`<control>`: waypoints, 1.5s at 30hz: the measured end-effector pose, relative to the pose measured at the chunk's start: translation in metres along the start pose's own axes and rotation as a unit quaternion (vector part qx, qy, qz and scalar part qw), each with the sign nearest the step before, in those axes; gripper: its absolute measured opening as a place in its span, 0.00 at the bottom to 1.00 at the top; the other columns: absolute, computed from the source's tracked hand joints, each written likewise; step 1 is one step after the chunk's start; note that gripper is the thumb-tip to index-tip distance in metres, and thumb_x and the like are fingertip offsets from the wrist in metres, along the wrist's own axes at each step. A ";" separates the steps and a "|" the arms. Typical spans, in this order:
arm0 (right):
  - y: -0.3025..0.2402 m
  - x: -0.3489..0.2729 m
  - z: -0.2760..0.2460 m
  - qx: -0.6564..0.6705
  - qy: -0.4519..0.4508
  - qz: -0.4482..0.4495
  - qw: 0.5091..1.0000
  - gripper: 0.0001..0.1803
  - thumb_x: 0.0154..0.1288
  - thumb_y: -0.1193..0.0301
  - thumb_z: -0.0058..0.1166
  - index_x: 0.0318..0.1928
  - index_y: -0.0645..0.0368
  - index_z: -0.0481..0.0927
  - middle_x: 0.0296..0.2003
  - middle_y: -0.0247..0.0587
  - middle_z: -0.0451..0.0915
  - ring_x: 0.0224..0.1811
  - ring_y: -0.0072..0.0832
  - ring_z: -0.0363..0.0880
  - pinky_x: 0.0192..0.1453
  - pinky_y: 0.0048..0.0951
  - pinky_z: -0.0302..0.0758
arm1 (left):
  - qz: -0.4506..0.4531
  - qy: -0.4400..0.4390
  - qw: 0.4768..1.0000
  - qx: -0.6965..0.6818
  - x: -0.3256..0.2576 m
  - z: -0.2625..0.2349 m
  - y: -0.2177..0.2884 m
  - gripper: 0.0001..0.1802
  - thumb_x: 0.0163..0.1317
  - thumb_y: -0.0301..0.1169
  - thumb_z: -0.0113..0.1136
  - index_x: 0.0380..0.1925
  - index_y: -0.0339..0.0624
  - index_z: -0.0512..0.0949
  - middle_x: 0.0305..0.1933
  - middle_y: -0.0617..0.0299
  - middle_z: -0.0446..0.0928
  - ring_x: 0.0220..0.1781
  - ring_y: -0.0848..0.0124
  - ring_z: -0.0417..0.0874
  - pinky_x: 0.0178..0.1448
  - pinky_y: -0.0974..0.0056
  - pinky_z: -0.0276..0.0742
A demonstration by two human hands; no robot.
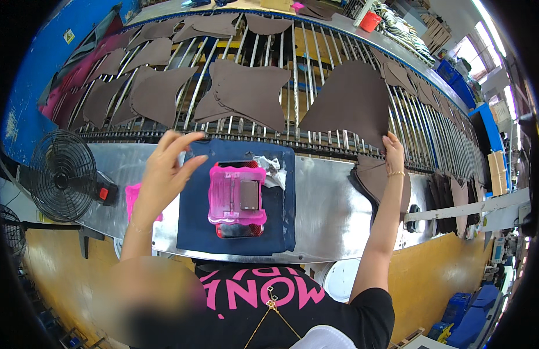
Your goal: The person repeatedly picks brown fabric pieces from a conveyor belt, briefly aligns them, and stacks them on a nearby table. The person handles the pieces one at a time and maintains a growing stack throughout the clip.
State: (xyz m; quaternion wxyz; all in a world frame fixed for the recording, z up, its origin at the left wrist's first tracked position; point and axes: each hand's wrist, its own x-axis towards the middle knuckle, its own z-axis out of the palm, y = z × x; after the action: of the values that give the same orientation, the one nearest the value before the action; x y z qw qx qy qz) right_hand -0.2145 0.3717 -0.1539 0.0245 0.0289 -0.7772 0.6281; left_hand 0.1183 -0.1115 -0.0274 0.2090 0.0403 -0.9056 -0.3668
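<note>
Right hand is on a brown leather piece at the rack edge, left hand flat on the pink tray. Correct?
Not quite. The left hand is raised with its fingers spread, left of the pink tray and not touching it. The right hand does rest on the brown leather piece at the rack's edge. Head view shows it.

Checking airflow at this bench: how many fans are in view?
2. One black fan stands at the left end of the metal table, beside the left hand. A second fan is cut off at the left edge below it. Others may be hidden.

Tray (237,195) on mat (194,215), rack (293,75) behind (fan (63,174) left).
</note>
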 end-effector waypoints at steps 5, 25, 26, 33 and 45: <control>0.032 0.051 0.031 -0.098 -0.022 0.070 0.992 0.20 0.65 0.73 0.55 0.57 0.65 0.73 0.38 0.33 0.81 0.29 0.14 0.74 0.30 0.18 0.69 | -0.101 0.047 0.993 0.026 -0.034 -0.026 -0.028 0.20 0.56 0.28 0.65 0.51 0.47 0.77 0.33 0.65 0.67 0.20 0.79 0.60 0.24 0.73 0.58; 0.028 -0.209 -0.076 -0.470 0.333 0.279 0.768 0.38 0.50 0.49 0.66 0.59 0.52 0.73 0.60 0.50 0.67 0.63 0.47 0.65 0.61 0.50 0.67 | -0.124 -0.011 0.987 -0.104 -0.028 0.012 -0.069 0.20 0.62 0.23 0.58 0.55 0.42 0.73 0.38 0.68 0.66 0.23 0.86 0.58 0.24 0.77 0.55; 0.031 -0.219 -0.081 -0.469 0.330 0.281 0.770 0.40 0.49 0.48 0.66 0.60 0.53 0.73 0.60 0.52 0.66 0.63 0.49 0.65 0.61 0.50 0.68 | -0.102 -0.017 0.988 -0.111 -0.023 0.017 -0.069 0.20 0.62 0.24 0.59 0.55 0.42 0.74 0.38 0.68 0.66 0.22 0.86 0.57 0.24 0.77 0.54; 0.019 -0.214 -0.090 -0.434 0.346 0.311 0.772 0.34 0.42 0.53 0.73 0.48 0.57 0.76 0.55 0.48 0.72 0.59 0.48 0.70 0.57 0.49 0.71 | -0.067 -0.041 0.991 -0.105 -0.012 0.029 -0.047 0.20 0.61 0.24 0.60 0.55 0.41 0.74 0.38 0.68 0.68 0.20 0.86 0.54 0.23 0.76 0.51; -0.090 -0.228 -0.053 -0.357 0.203 0.043 0.911 0.14 0.72 0.69 0.44 0.52 0.63 0.75 0.23 0.44 0.79 0.12 0.25 0.75 0.18 0.26 0.71 | -0.074 -0.035 0.991 -0.105 -0.017 0.019 -0.028 0.21 0.56 0.20 0.62 0.51 0.43 0.77 0.36 0.66 0.70 0.22 0.84 0.62 0.23 0.77 0.56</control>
State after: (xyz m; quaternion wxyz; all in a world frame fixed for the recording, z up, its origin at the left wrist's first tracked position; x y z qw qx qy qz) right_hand 0.0199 0.4079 -0.0720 0.1629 -0.1436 -0.9283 0.3019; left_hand 0.1240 -0.1160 -0.0643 0.1524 0.0716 -0.8633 -0.4757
